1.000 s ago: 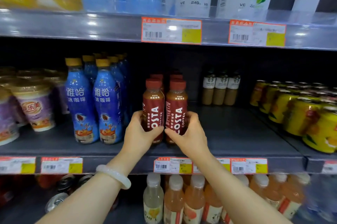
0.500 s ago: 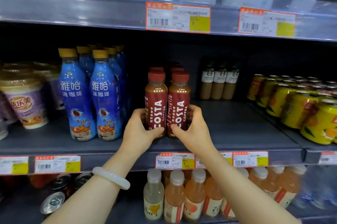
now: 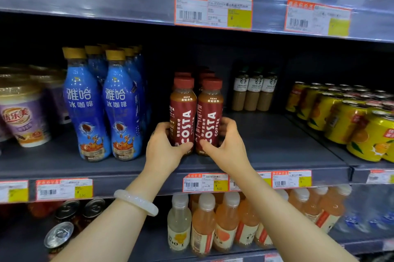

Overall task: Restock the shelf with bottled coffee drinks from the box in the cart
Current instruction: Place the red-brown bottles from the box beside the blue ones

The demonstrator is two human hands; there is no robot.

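- two costa bottles, the left costa bottle and the right costa bottle, stand upright and touching at the front of the middle shelf, ahead of more red caps in the same row.
- your left hand has its grip curled round the lower part of the left bottle; your right hand is wrapped the same way on the right one, thumbs nearly meeting in front.
- since a second ago the pair has barely shifted against the blue coffee bottles beside it; your hands have stayed clamped, and most of the change is your head moving closer.
- that reads as the placing step about finished: both bases look settled on the shelf, labels facing out.
- to the right of the pair the shelf is bare up to the small starbucks bottles at the back and the yellow cans, so there looks to be room for more.
- next, likely, you let go and turn back for more; neither the box nor the cart shows here.
- watch that the bottles don't tip as your fingers slide off.
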